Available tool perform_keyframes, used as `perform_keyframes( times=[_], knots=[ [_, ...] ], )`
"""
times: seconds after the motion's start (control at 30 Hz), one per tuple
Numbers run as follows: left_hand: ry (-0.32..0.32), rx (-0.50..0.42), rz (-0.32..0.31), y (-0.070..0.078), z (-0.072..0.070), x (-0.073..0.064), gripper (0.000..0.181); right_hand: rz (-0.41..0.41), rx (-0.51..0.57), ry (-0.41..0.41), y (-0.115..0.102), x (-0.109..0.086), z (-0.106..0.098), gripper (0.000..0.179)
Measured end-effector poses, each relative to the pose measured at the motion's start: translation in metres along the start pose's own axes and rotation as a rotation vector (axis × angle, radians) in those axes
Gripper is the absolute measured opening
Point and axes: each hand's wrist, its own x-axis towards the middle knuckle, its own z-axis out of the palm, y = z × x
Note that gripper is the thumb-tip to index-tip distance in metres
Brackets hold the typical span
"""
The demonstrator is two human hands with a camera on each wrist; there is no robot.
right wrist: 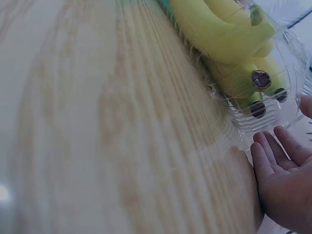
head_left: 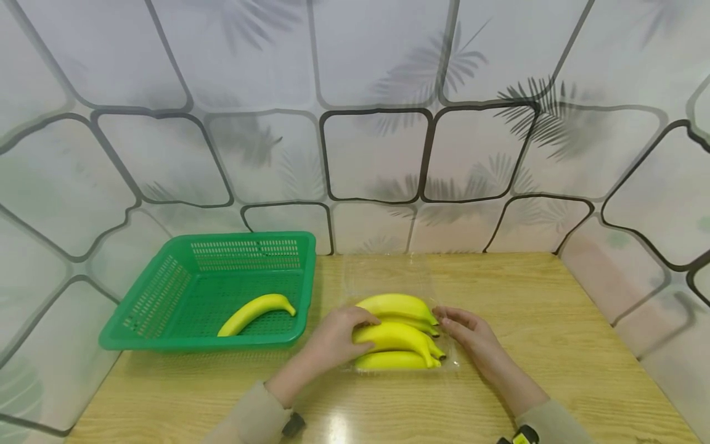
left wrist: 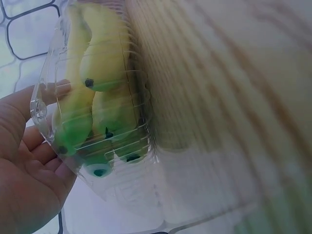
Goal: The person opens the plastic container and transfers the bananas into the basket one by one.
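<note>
Several yellow bananas (head_left: pixel 394 336) lie stacked in a clear plastic clamshell box (left wrist: pixel 141 92), stems toward the right. The box's transparent lid (head_left: pixel 388 274) stands folded back behind them. My left hand (head_left: pixel 335 336) is at the box's left end, a fingertip reaching over the rim beside the bananas, its other fingers loosely bent outside the wall. At the opposite end my right hand (head_left: pixel 479 342) has its fingertips at the box's edge near the stems, with the fingers extended and nothing gripped. Whether either hand presses the plastic is hard to see.
A green plastic basket (head_left: pixel 305 271) stands to the left on the wooden table (head_left: pixel 532 308), with one banana (head_left: pixel 257 311) inside it. Behind the table and at both sides rises a patterned wall covering (head_left: pixel 371 154).
</note>
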Motion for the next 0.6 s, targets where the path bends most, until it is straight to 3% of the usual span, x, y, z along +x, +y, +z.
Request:
perform_keyframes(
  times=[0.17, 0.6],
  knots=[
    [-0.002, -0.028, -0.006, -0.0012, 0.0009, 0.0002, 0.037, -0.010, 0.001, -0.005, 0.0007, -0.0009, 0.0001, 0.056],
    [0.011, -0.231, -0.048, -0.0025, -0.0002, -0.0008, 0.033, 0.001, -0.012, 0.006, 0.0013, 0.0009, 0.0002, 0.057]
  ],
)
